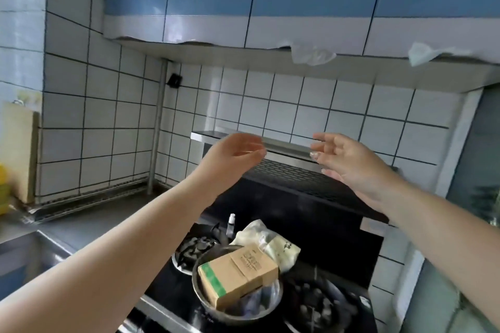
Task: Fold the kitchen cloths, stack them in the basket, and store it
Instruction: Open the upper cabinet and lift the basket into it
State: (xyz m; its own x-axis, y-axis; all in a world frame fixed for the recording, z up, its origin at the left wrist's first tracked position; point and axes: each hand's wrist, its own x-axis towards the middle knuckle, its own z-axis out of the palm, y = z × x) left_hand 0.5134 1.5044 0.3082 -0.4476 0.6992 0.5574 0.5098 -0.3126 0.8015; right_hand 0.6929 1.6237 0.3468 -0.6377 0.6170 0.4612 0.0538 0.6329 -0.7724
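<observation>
No cloths or basket show anywhere in the picture. In the middle, the left hand (232,155) and right hand (343,159) are raised, palms facing each other, fingers loose and holding nothing. Below them, at the bottom, a cardboard box (238,276) lies tilted in a metal bowl (208,305) on the black stove (338,254).

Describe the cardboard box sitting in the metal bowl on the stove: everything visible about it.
The cardboard box is a plain brown carton, roughly rectangular, with a green band across its left end and faint dark print on its top face, too blurred to read. It looks closed and undamaged. It lies tilted inside the metal bowl, its left end sticking up above the rim. A pale plastic bag lies right behind it and seems to touch it. Neither hand touches it.
</observation>
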